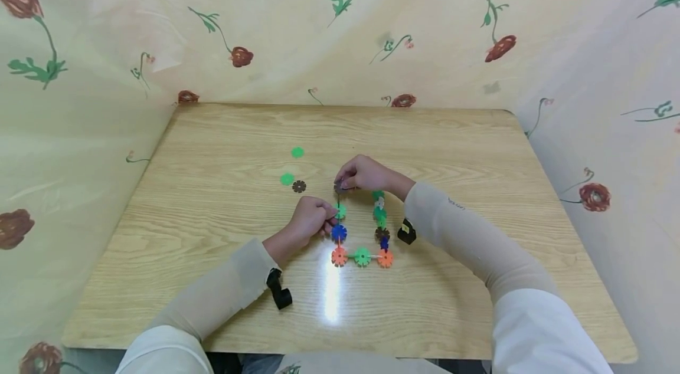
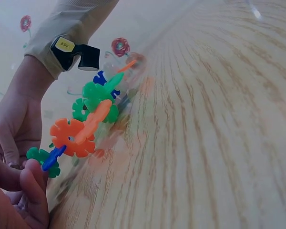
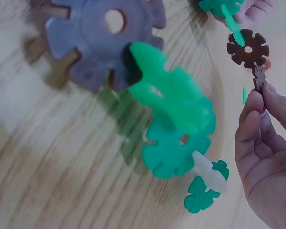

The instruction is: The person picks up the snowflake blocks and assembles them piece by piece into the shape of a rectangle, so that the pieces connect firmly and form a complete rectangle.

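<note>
Slotted flower-shaped plastic discs are joined into a U-shaped chain, with orange discs (image 1: 339, 256) at its near corners. My right hand (image 1: 368, 173) is at the far end of the left side. Its thumb and fingers pinch a small dark brown disc (image 3: 259, 78), seen edge-on, which meets another brown disc (image 3: 248, 47) at its rim. My left hand (image 1: 308, 219) pinches a green disc (image 1: 341, 211) lower on that same side, just beyond a blue disc (image 1: 339, 233). In the left wrist view, the left fingers (image 2: 34, 183) partly hide that green disc.
Two loose green discs (image 1: 297, 152) and a loose brown disc (image 1: 299, 186) lie left of the chain on the wooden table (image 1: 223, 150). The chain's right side, with another brown disc (image 1: 382, 234), runs beneath the right wrist. Flowered cloth (image 1: 297, 26) surrounds the table's back and sides.
</note>
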Demonstrator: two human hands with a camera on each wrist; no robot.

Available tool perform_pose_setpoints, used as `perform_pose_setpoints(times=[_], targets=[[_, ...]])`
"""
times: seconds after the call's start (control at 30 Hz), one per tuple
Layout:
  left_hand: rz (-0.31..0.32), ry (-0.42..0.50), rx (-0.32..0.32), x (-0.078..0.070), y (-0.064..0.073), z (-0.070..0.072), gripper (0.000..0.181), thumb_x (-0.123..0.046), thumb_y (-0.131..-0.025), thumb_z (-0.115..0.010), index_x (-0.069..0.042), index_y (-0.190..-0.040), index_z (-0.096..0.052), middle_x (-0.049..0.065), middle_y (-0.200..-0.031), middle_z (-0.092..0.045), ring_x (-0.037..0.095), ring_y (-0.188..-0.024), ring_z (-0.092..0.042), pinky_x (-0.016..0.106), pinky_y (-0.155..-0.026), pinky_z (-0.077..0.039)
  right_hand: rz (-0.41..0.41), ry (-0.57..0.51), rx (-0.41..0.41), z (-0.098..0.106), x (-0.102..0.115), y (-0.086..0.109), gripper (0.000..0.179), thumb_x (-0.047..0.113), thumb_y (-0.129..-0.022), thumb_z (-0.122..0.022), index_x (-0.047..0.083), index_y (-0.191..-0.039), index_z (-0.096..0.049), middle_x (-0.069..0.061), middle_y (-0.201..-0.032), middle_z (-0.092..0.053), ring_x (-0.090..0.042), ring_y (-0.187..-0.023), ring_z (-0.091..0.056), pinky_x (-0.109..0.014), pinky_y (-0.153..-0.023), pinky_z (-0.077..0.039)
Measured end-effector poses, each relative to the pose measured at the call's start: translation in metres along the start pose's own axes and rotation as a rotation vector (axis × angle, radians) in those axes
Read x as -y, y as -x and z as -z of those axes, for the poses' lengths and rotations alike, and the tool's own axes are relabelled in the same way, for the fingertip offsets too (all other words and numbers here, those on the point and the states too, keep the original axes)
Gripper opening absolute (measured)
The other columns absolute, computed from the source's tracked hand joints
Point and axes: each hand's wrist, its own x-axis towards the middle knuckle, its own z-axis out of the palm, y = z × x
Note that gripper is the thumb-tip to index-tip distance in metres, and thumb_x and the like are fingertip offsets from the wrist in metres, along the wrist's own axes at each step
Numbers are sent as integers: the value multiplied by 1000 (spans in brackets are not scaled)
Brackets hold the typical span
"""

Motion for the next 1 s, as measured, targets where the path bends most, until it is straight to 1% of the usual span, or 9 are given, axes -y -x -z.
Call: perform_pose_setpoints(times=[0.2,0.33,0.43,0.53,0.67,0.83,1.0], targets=[[-2,-6,7,0,1,2,16,-4,-97,-64,5,-88,-74,10,-70,-69,12,-49,-55,21,-42,-44,5,-26,0,-3,1,-2,17,-4,-96,-63,-3,-107,-75,-9,-89,-74,-18,-70,-66,-28,-63,-56],[-4,-3,12,0,2,3,16,-3,-97,-64,5,-88,-74,10,-70,-68,12,-49,-55,21,-42,-44,15,-21,-3,-6,-1,-4,17,-3,-96,-63,-2,-108,-76,-9,-90,-74,-18,-69,-66,-28,-63,-56],[-4,5,14,0,2,2,16,-3,-97,-63,5,-88,-73,10,-70,-68,12,-50,-55,21,-42,-45,8,-26,-14,-8,-2,-4,18,-3,-96,-63,-1,-109,-76,-8,-91,-74,-17,-69,-66,-28,-63,-56],[-4,7,8,-1,2,2,16,-3,-96,-63,5,-87,-73,10,-69,-68,12,-49,-55,21,-42,-45,13,-23,-31,-9,-3,-3,19,-2,-97,-62,-1,-111,-75,-8,-93,-74,-17,-69,-65,-28,-63,-55],[-2,4,-8,0,2,0,15,-3,-95,-64,5,-87,-74,10,-70,-68,12,-48,-54,21,-41,-44,41,-16,-50,-9,-1,2,20,-1,-97,-62,-1,-112,-75,-9,-96,-74,-19,-70,-65,-29,-62,-53],[-8,0,-17,2,1,-1,14,-3,-94,-65,5,-86,-74,10,-70,-68,11,-48,-54,20,-41,-44,53,-20,-56,-10,1,6,19,1,-96,-64,0,-112,-76,-8,-100,-75,-23,-73,-65,-29,-62,-51],[-17,2,-26,2,2,-1,14,-2,-95,-65,5,-86,-74,11,-68,-68,12,-48,-55,21,-42,-47,67,2,-51,-13,3,5,18,0,-96,-65,0,-110,-77,-8,-101,-75,-19,-76,-68,-28,-65,-54]])
